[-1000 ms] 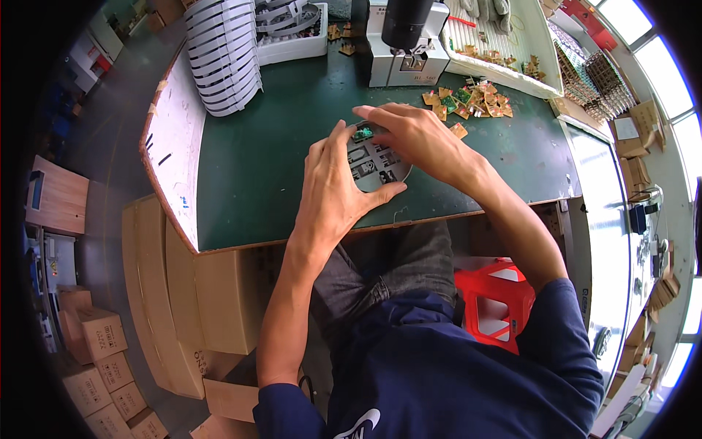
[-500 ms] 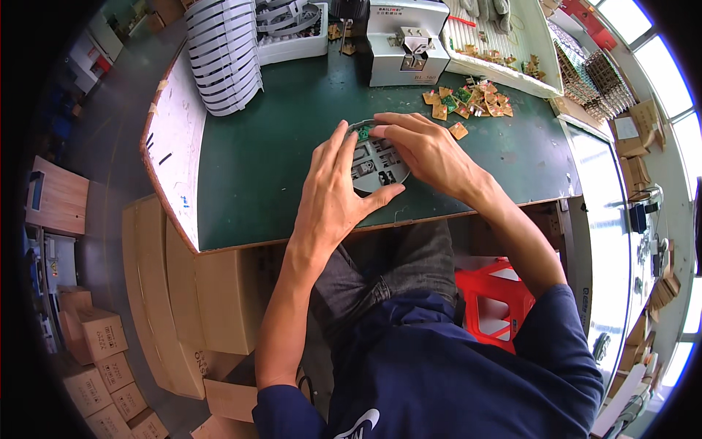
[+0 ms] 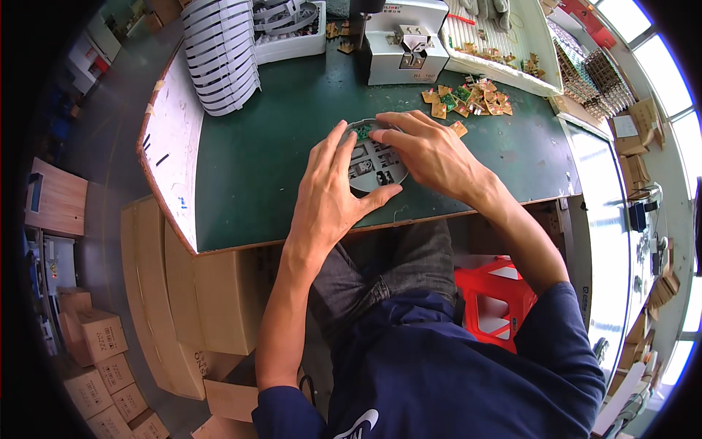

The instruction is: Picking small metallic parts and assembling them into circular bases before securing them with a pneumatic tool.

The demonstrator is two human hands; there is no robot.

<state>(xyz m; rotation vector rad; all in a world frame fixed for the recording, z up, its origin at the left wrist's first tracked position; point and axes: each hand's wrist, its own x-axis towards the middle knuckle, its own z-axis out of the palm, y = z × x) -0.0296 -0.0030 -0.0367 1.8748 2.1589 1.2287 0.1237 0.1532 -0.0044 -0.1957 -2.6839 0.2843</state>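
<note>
The left hand (image 3: 322,179) is holding the round grey housing (image 3: 374,156) at its left side, fingers spreading wide along the rim and thumb extending along the near edge. The right hand (image 3: 439,150) is arching over the right side, its bent fingers reaching the small green circuit board (image 3: 363,132) at the far edge; whether it is pinching anything cannot be told. The housing is lying between both hands, above the near edge of the table (image 3: 248,175).

The table is presenting a dark green, lightly marked surface, with a white side panel (image 3: 173,157) standing left of the hands. Beyond the left hand, a stack of curved white strips (image 3: 219,62) is standing beside a white box (image 3: 292,50). Straight beyond the hands, a silver machine (image 3: 391,68) is resting. Beyond the right hand, tan circuit boards (image 3: 479,99) are lying in a pile before a white tray (image 3: 528,83).

In the room, cardboard boxes (image 3: 183,285) are standing left of and below the hands, a red stool (image 3: 475,300) is standing below the right forearm, and bright windows (image 3: 671,66) are lining the far right.
</note>
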